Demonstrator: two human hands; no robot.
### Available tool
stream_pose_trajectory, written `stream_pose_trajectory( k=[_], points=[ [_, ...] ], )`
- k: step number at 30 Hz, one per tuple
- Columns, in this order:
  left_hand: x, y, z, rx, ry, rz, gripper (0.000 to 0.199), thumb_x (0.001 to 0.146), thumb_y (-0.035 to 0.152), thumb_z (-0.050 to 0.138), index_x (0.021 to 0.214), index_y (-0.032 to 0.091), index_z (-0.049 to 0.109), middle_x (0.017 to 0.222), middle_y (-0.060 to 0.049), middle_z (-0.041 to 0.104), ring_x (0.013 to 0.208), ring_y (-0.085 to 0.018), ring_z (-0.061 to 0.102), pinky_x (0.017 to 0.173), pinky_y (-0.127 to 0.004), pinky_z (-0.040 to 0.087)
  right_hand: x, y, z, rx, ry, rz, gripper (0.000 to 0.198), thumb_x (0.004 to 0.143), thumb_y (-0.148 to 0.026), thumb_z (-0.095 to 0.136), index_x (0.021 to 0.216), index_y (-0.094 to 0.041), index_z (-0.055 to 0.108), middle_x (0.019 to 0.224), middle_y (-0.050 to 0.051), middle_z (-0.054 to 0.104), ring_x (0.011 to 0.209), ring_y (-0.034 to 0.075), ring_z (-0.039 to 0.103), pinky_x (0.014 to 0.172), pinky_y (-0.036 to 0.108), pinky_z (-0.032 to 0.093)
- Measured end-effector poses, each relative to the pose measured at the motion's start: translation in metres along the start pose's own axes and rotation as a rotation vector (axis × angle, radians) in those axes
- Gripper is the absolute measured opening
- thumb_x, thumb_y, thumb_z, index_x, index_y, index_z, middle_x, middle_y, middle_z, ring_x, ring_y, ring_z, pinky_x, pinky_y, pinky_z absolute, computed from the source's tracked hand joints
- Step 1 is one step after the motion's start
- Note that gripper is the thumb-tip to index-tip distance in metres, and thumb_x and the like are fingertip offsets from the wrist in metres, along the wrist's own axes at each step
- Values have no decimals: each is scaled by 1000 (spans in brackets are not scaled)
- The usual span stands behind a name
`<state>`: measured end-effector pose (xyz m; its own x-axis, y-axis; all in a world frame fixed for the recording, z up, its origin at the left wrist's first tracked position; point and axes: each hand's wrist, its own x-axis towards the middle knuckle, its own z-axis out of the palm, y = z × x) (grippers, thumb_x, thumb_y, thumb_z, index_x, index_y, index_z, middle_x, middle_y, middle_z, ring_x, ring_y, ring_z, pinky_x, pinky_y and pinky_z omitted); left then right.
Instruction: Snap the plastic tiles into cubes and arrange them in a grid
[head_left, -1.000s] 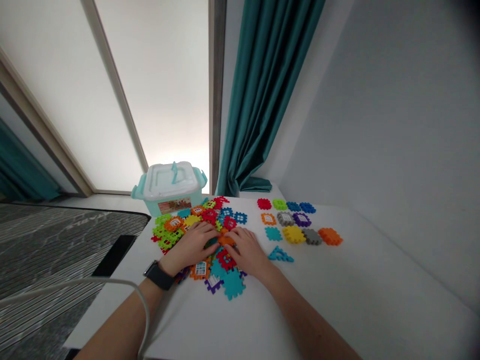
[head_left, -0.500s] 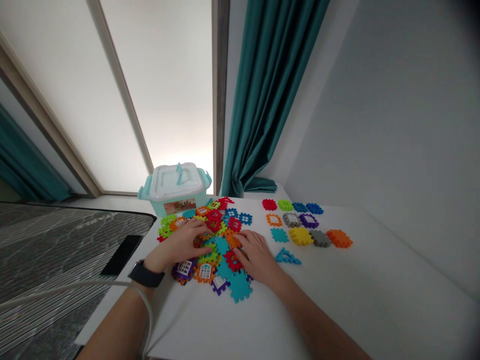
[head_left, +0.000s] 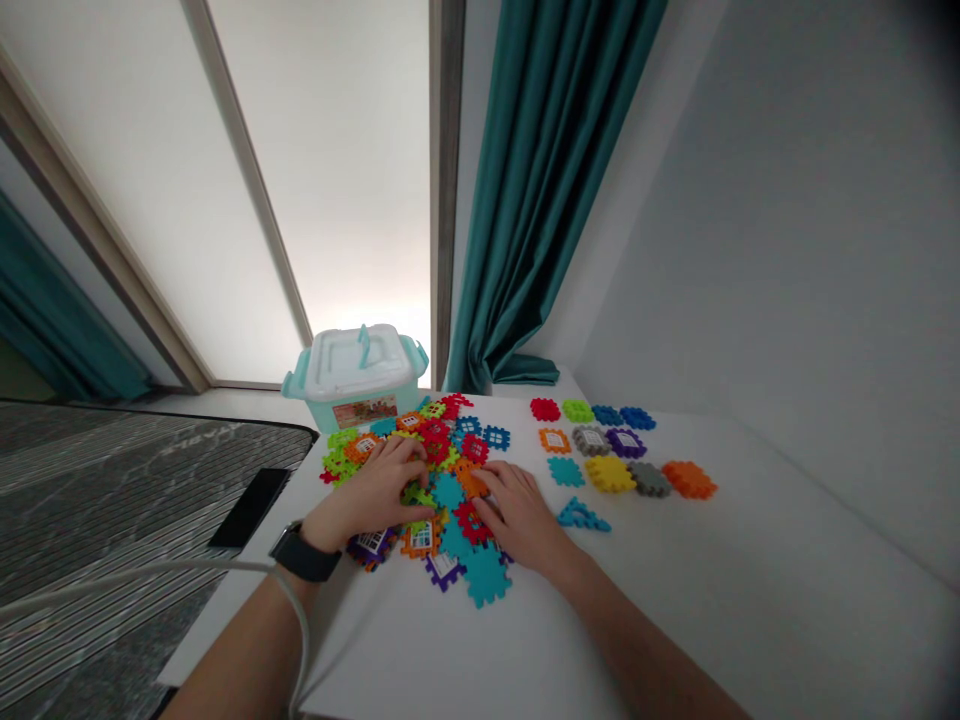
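A heap of flat, notched plastic building pieces lies on the white table [head_left: 420, 650]. My left hand [head_left: 379, 490] rests on the heap's left side, its thumb apart from the curled fingers around a lime green piece [head_left: 417, 494]; I see no firm grip. At the right side, the fingers of my right hand [head_left: 521, 515] lie spread, touching an orange piece [head_left: 471, 480] and the edge of a red piece [head_left: 472, 523]. Nearer me are a large turquoise piece [head_left: 486, 575] and a purple piece with a white window [head_left: 444, 570].
Stacks of pieces sorted by colour, one a yellow stack [head_left: 610, 475], stand in rows on the right, above a blue triangular piece [head_left: 582, 515]. A lidded mint tub [head_left: 364, 375] sits behind the heap. A black phone [head_left: 250, 508] lies left; a white cable [head_left: 301, 620] crosses my left forearm.
The whole view has shifted slightly, so things sit a little further right. My left hand has moved a little over the heap, its fingers more curled. My right hand stays nearly in place.
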<state>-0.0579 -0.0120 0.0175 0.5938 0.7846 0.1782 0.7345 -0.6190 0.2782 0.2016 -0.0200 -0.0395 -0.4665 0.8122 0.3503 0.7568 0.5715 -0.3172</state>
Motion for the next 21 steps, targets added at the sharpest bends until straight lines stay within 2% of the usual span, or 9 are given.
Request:
stream_pose_trajectory(
  k=[13, 21],
  points=[
    [6, -9, 17, -48, 97, 62, 13, 89, 33, 74, 89, 21, 69, 112, -6, 59, 111, -28, 54, 96, -42, 45, -1, 2, 2, 23, 21, -22, 30, 99, -26, 51, 128, -22, 59, 123, 12, 64, 116, 28, 58, 101, 47, 48],
    [10, -3, 17, -249, 232, 63, 15, 90, 30, 72, 84, 20, 62, 105, -6, 61, 104, -24, 58, 93, -38, 48, -1, 1, 1, 37, 53, -23, 30, 98, -26, 54, 127, -23, 61, 123, 12, 63, 119, 29, 57, 102, 49, 48]
  ],
)
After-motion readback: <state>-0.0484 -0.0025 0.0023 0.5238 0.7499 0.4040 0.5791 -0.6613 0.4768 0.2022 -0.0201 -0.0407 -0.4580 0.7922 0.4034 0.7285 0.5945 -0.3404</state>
